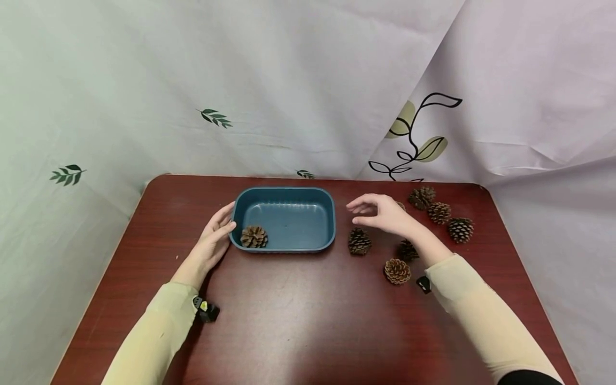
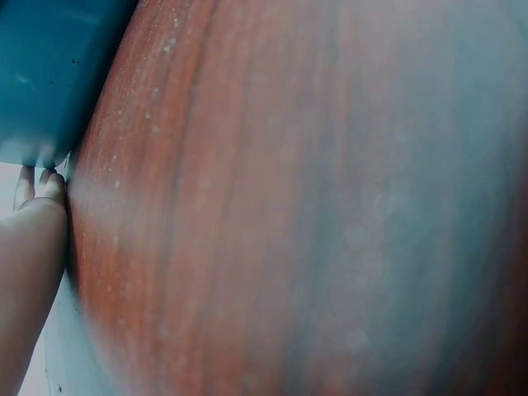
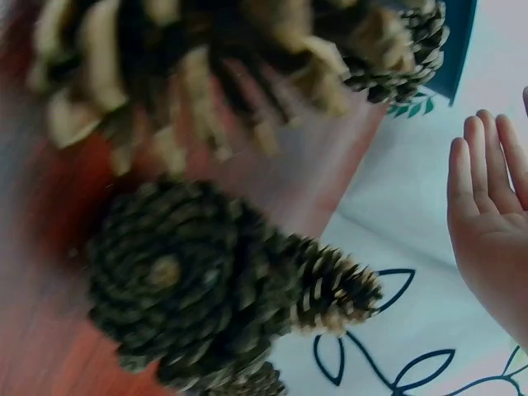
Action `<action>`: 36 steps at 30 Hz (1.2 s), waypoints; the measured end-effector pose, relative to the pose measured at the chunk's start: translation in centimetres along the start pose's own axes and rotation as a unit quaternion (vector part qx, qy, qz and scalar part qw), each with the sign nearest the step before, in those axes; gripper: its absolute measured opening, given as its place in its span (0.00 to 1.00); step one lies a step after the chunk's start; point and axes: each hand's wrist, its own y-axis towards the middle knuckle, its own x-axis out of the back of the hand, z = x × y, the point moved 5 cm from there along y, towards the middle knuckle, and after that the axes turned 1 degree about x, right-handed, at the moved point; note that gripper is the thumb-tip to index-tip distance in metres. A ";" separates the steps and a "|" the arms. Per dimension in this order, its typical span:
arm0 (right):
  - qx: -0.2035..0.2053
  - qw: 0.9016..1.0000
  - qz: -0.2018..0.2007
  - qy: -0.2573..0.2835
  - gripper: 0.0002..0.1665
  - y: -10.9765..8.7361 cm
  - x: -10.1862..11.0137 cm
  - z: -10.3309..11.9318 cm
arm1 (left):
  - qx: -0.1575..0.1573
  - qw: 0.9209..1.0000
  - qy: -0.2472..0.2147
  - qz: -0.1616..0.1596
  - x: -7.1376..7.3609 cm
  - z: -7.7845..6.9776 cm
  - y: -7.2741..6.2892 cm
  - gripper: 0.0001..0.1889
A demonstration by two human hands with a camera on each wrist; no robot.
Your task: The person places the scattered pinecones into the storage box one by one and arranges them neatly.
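My left hand [image 1: 212, 239] rests against the left end of a blue rectangular plastic bin [image 1: 293, 222], its thumb at the rim and its fingers along the outer wall. One brown pine cone [image 1: 253, 237] lies in the bin's near left corner. To the right of the bin, my right hand [image 1: 381, 214] hovers with fingers loosely bent and nothing between them. Just below its fingertips stands a pine cone [image 1: 359, 241]. Another pine cone [image 1: 397, 271] lies nearer, and a dark pine cone [image 1: 408, 249] is partly covered by the wrist. Behind the hand, one more pine cone [image 1: 401, 205] barely shows.
At the table's far right lie a pine cone [image 1: 421, 198], a second pine cone [image 1: 439, 213] and a third pine cone [image 1: 460, 230]. The reddish-brown table [image 1: 289, 315] meets a pale hanging cloth [image 1: 298, 96] with leaf prints along its back edge.
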 end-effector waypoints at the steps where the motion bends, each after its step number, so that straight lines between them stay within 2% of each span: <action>1: -0.006 1.000 0.004 -0.001 0.22 -0.1 0.0 -0.3 | 0.002 1.000 0.002 0.000 0.0 0.0 0.0 0.32; 12: -0.030 0.998 0.046 -0.002 0.24 -1.0 -0.3 -2.7 | 0.000 1.000 0.000 -0.001 0.2 0.0 0.3 0.32; 26: -0.055 0.993 0.088 0.048 0.26 -1.8 -1.2 -4.6 | 0.010 1.000 -0.004 -0.009 0.2 -0.1 0.3 0.32; 36: -0.077 0.991 0.093 0.064 0.28 -2.1 -1.7 -5.5 | 0.016 1.000 0.000 -0.015 0.2 0.2 0.2 0.32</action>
